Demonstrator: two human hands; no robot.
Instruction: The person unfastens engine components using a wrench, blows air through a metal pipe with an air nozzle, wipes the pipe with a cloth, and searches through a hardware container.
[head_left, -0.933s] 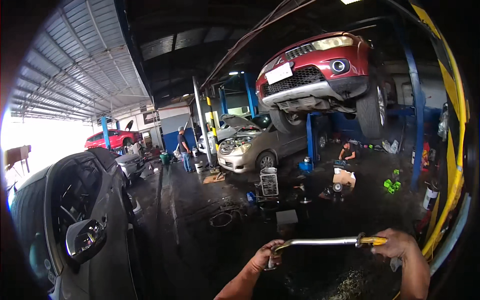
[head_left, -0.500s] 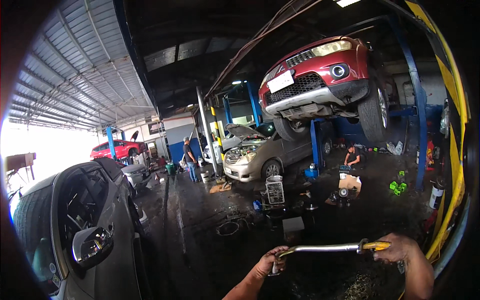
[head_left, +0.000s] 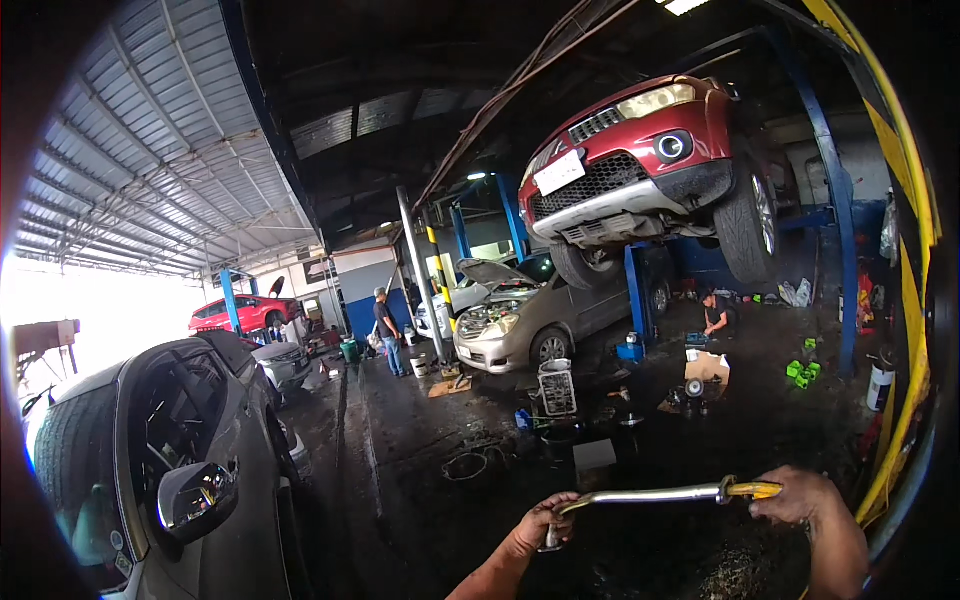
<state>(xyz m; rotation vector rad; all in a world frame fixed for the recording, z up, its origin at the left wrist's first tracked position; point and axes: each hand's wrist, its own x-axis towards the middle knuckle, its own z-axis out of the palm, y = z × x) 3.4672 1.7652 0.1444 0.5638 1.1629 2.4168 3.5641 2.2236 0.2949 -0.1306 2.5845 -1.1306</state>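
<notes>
A shiny bent metal bar (head_left: 655, 495) spans between my two hands at the lower right. A collar sits near its right end, and a yellow piece (head_left: 752, 490) sticks out beyond the collar. My left hand (head_left: 545, 520) is closed around the bar's curved left end, whose tip points down below the fingers. My right hand (head_left: 800, 498) grips the yellow piece; some of its fingers are hidden behind it. What kind of tool or part the bar is, I cannot tell.
A red car (head_left: 630, 150) is raised on a blue lift (head_left: 832, 190) ahead. A dark car (head_left: 150, 430) stands close on my left, a yellow post (head_left: 918, 330) on my right. Two people work farther off. Cardboard (head_left: 708, 367), a grey crate (head_left: 557, 388) and loose parts lie on the dark floor.
The view has tilted slightly, so the surroundings sit a little lower and farther right on the left side. Both hands keep their hold on the bar.
</notes>
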